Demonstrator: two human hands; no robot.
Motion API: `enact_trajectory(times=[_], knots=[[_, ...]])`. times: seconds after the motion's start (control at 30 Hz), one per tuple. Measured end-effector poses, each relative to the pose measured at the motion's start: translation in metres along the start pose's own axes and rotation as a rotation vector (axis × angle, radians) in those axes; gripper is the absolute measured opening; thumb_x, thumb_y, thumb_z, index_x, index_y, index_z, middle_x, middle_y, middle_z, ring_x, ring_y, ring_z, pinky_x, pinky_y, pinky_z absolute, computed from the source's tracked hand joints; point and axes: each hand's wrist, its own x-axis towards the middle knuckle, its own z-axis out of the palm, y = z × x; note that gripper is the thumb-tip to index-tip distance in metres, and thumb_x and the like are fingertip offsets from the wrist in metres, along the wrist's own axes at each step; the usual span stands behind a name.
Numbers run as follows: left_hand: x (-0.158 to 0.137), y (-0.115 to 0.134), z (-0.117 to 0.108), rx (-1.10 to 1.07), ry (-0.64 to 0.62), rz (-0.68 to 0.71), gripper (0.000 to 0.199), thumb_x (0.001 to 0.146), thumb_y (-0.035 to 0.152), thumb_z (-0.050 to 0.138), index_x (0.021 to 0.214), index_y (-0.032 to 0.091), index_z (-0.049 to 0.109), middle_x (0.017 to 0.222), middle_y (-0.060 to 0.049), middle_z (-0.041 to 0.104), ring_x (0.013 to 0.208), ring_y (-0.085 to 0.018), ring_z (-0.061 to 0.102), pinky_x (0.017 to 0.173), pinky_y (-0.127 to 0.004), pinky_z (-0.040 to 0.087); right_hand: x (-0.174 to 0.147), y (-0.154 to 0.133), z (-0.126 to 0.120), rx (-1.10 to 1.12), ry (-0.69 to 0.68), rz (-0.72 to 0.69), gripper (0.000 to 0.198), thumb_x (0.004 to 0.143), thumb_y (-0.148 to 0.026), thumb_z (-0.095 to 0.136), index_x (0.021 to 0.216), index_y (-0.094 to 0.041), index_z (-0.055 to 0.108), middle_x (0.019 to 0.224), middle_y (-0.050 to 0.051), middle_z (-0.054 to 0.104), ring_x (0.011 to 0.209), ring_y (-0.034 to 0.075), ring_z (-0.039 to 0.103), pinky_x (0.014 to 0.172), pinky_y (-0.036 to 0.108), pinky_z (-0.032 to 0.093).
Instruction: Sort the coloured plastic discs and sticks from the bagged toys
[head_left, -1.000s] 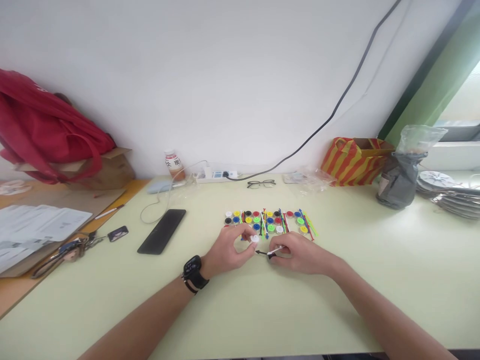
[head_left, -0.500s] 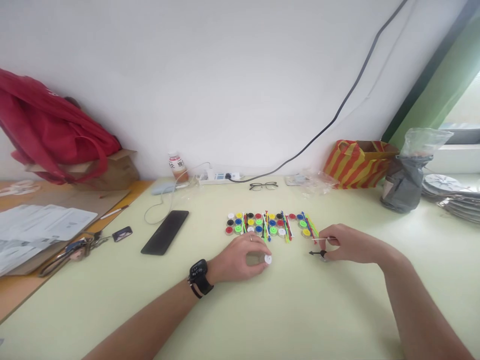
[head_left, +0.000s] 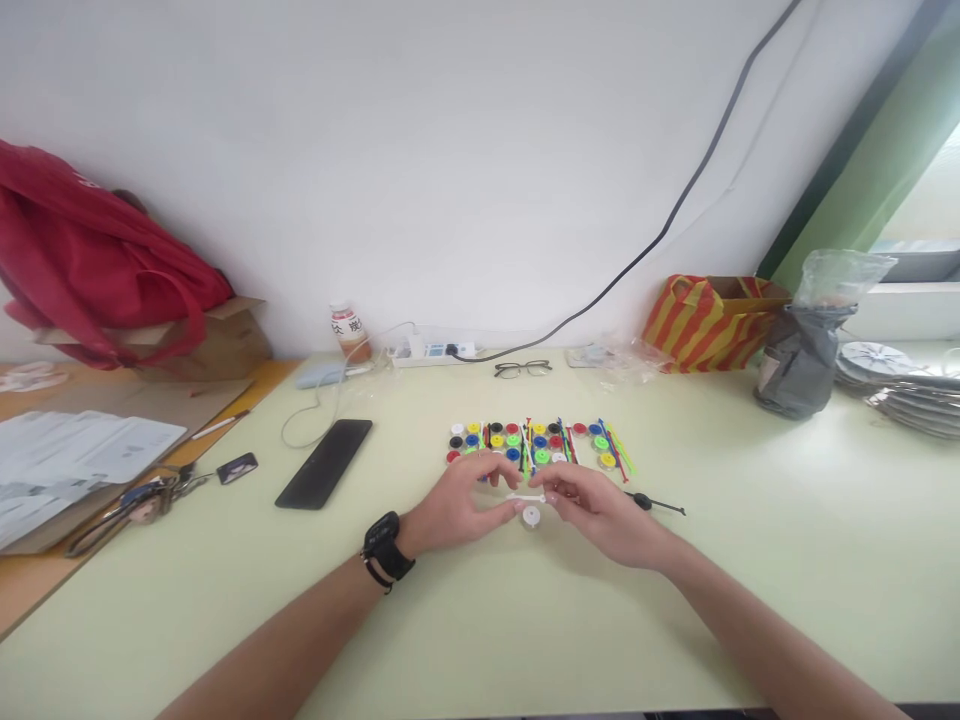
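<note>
Between my hands is a thin white arrow-shaped pointer (head_left: 527,498), lying level above the table. My right hand (head_left: 600,510) pinches its right end with thumb and fingertips. My left hand (head_left: 459,505) is curved around the other end, thumb and fingers apart; the thumb tip is close to the pointer, and contact is unclear. Just below the pointer a small white disc (head_left: 531,517) sits on the table, touched by neither hand. A black disc with a black pointer (head_left: 660,503) lies beyond my right wrist. Behind my hands, coloured discs (head_left: 512,441) stand in rows with coloured pointers (head_left: 616,448), some hidden by my fingers.
A phone (head_left: 324,464) lies to the left, with keys (head_left: 154,492) and papers (head_left: 90,455) farther left. Glasses (head_left: 523,369), a power strip (head_left: 433,354) and a bottle (head_left: 349,332) are near the wall. A striped bag (head_left: 712,320) and grey bag (head_left: 796,365) stand back right.
My left hand has let go of the white disc. My right hand has moved left with the white pointer, leaving the black disc and pointer on the table.
</note>
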Motion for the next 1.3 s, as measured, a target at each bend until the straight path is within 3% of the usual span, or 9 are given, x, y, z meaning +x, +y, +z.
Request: enact_trajectory(times=[0.1, 0.23, 0.47, 0.67, 0.8, 0.93, 1.07, 1.2, 1.3], knots=[[0.002, -0.001, 0.001, -0.078, -0.023, -0.045, 0.020, 0.095, 0.038, 0.068, 0.101, 0.020, 0.073, 0.095, -0.005, 0.076, 0.082, -0.017, 0.063, 0.074, -0.029, 0.049, 0.004, 0.008, 0.005, 0.130, 0.006, 0.032, 0.022, 0.096, -0.036, 0.061, 0.115, -0.024, 0.063, 0.093, 0.003, 0.068, 0.087, 0.019, 0.064, 0.080, 0.034, 0.052], [0.003, 0.004, 0.005, -0.145, -0.104, -0.088, 0.020, 0.096, 0.038, 0.068, 0.095, 0.020, 0.076, 0.088, -0.004, 0.077, 0.077, -0.015, 0.064, 0.067, -0.026, 0.046, 0.007, 0.011, 0.007, 0.169, 0.029, 0.050, 0.021, 0.091, -0.040, 0.069, 0.103, -0.023, 0.064, 0.092, 0.004, 0.071, 0.088, 0.020, 0.067, 0.085, 0.035, 0.052], [0.004, 0.003, 0.006, -0.190, -0.164, -0.110, 0.020, 0.095, 0.038, 0.069, 0.095, 0.019, 0.076, 0.084, -0.003, 0.077, 0.073, -0.013, 0.064, 0.063, -0.023, 0.043, 0.010, 0.015, 0.016, 0.226, 0.068, 0.085, 0.016, 0.087, -0.032, 0.073, 0.092, -0.021, 0.063, 0.083, 0.001, 0.067, 0.071, 0.015, 0.063, 0.064, 0.029, 0.050], [0.005, 0.000, 0.005, -0.173, -0.168, -0.099, 0.018, 0.097, 0.031, 0.064, 0.097, 0.018, 0.077, 0.086, -0.004, 0.077, 0.072, -0.013, 0.062, 0.062, -0.023, 0.044, 0.011, 0.018, 0.016, 0.273, 0.094, 0.137, 0.016, 0.086, -0.029, 0.070, 0.095, -0.022, 0.059, 0.084, -0.003, 0.057, 0.056, 0.010, 0.060, 0.054, 0.026, 0.049], [0.005, 0.000, 0.004, -0.111, -0.154, -0.072, 0.016, 0.097, 0.028, 0.063, 0.097, 0.020, 0.077, 0.084, -0.003, 0.076, 0.070, -0.013, 0.060, 0.062, -0.023, 0.044, 0.011, 0.019, 0.016, 0.294, 0.057, 0.170, 0.017, 0.085, -0.029, 0.069, 0.097, -0.022, 0.058, 0.077, -0.005, 0.054, 0.052, 0.010, 0.058, 0.044, 0.022, 0.042], [0.003, 0.001, 0.002, 0.010, -0.139, 0.046, 0.018, 0.096, 0.024, 0.060, 0.099, 0.024, 0.078, 0.092, -0.005, 0.076, 0.082, -0.017, 0.066, 0.076, -0.028, 0.051, 0.011, 0.021, 0.017, 0.259, 0.070, 0.209, 0.018, 0.083, -0.030, 0.069, 0.096, -0.023, 0.058, 0.075, -0.006, 0.053, 0.049, 0.009, 0.054, 0.036, 0.020, 0.037], [0.001, 0.003, 0.001, 0.159, -0.148, 0.163, 0.017, 0.088, 0.019, 0.064, 0.098, 0.026, 0.077, 0.096, -0.005, 0.074, 0.088, -0.020, 0.069, 0.087, -0.033, 0.051, 0.013, 0.021, 0.015, 0.190, 0.085, 0.177, 0.011, 0.084, -0.026, 0.067, 0.090, -0.022, 0.060, 0.077, -0.004, 0.055, 0.052, 0.009, 0.050, 0.044, 0.022, 0.040], [0.001, 0.007, 0.001, 0.242, -0.200, 0.200, 0.016, 0.084, 0.016, 0.064, 0.094, 0.024, 0.073, 0.094, -0.004, 0.073, 0.087, -0.021, 0.068, 0.091, -0.035, 0.050, 0.013, 0.021, 0.015, 0.065, 0.108, 0.057, 0.003, 0.084, -0.018, 0.064, 0.083, -0.020, 0.062, 0.079, 0.000, 0.062, 0.066, 0.012, 0.055, 0.061, 0.026, 0.045], [0.001, 0.008, 0.004, 0.285, -0.199, 0.200, 0.014, 0.080, 0.018, 0.067, 0.093, 0.024, 0.070, 0.094, -0.003, 0.072, 0.089, -0.022, 0.067, 0.091, -0.035, 0.049, 0.011, 0.023, 0.018, 0.034, 0.107, 0.025, 0.007, 0.083, -0.013, 0.061, 0.083, -0.020, 0.063, 0.080, 0.001, 0.065, 0.073, 0.015, 0.058, 0.065, 0.027, 0.045]])
